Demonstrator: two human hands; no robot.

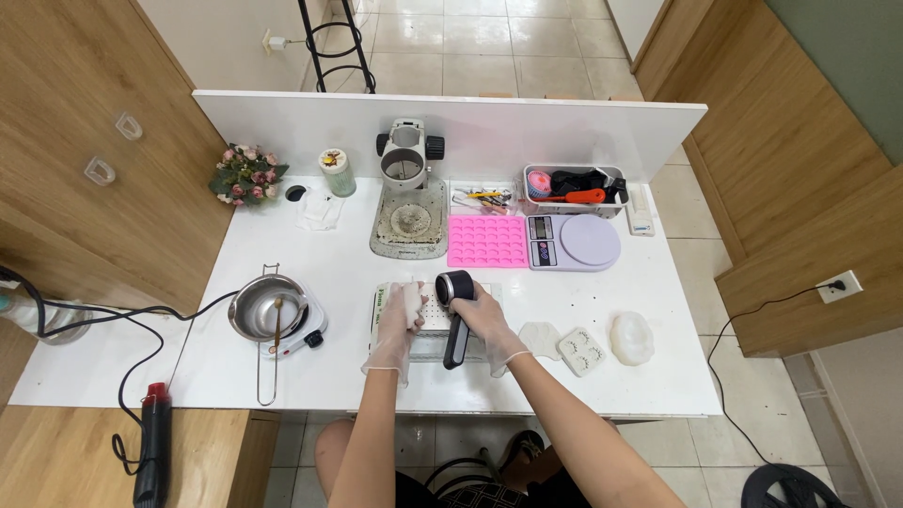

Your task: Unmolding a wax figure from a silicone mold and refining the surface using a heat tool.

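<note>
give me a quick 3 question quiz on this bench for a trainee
1. True or false: the right hand grips a black handheld tool over the white perforated tray.
2. What lies directly left of the digital scale?
A. a pink silicone mould
B. a heat gun
C. a bunch of flowers
3. Fill in: the metal pot sits on a small white ____ at the left of the table.

Key
1. True; both hands wear clear gloves, and the left hand rests on the tray.
2. A
3. hot plate
</note>
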